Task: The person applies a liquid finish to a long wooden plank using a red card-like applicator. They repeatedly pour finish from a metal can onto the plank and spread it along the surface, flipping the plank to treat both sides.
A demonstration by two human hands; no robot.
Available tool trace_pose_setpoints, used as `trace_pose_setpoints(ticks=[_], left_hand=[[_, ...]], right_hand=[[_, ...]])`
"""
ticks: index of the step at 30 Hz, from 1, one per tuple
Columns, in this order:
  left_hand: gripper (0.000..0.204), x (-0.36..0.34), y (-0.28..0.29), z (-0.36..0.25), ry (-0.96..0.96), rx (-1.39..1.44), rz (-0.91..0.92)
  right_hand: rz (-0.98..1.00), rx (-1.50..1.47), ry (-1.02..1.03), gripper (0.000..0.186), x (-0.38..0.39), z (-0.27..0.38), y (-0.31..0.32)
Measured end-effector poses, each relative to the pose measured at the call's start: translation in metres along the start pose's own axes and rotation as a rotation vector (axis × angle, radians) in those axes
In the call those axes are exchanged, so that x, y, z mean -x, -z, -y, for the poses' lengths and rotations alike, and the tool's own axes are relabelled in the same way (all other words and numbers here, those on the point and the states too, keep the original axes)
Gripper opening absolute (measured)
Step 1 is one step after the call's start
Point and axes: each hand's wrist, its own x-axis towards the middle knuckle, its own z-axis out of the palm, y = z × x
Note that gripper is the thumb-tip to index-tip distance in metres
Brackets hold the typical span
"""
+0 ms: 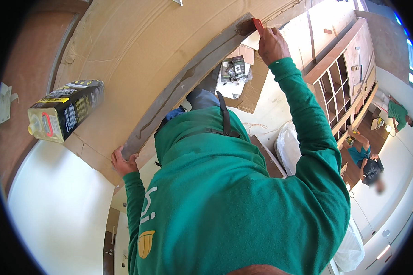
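A long grey strip [170, 91] with a wavy brown line of paste along it lies diagonally over the brown cardboard sheet [105, 55]. My right hand [273, 43] grips a red spreader [258, 25] at the strip's upper end, on a dark brown smear. My left hand [124, 162] grips the strip's lower end, thumb and fingers round its edge. To the left, a black and yellow metal can [66, 110] with a red handle lies on its side on the cardboard.
An open carton [248, 91] with small packages stands below the work. At the right are a wooden shelving unit [330, 91], a wrapped white bundle [287, 146] and two other people [367, 165], [397, 114]. A reddish board [41, 46] edges the left.
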Motion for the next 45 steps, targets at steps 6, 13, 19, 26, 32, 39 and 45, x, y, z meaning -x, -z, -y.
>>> trace_pose_setpoints(ticks=[6,13,19,26,32,39,45], left_hand=[[0.069,0.000,0.000,0.000,-0.019,0.017,-0.009],[0.069,-0.001,0.001,-0.004,-0.008,0.019,-0.008],[0.069,0.001,0.000,-0.005,0.013,0.025,-0.012],[0.067,0.001,0.000,-0.003,-0.007,0.018,-0.011],[0.067,-0.001,0.001,-0.003,-0.017,0.020,-0.010],[0.069,0.003,-0.003,0.005,-0.022,0.037,-0.033],[0.068,0.000,-0.004,0.005,-0.027,0.032,-0.021]], right_hand=[[-0.001,-0.053,-0.065,0.022,-0.004,0.019,-0.009],[-0.111,-0.126,0.159,0.013,-0.008,0.013,-0.011],[-0.189,-0.124,0.180,0.010,-0.014,-0.002,0.002],[-0.088,-0.039,0.239,0.017,-0.017,-0.010,0.000],[-0.025,-0.075,0.420,0.031,0.001,0.005,-0.011],[-0.055,-0.188,0.433,0.029,0.012,0.021,0.005],[-0.254,-0.125,0.407,0.043,0.008,-0.033,0.005]])
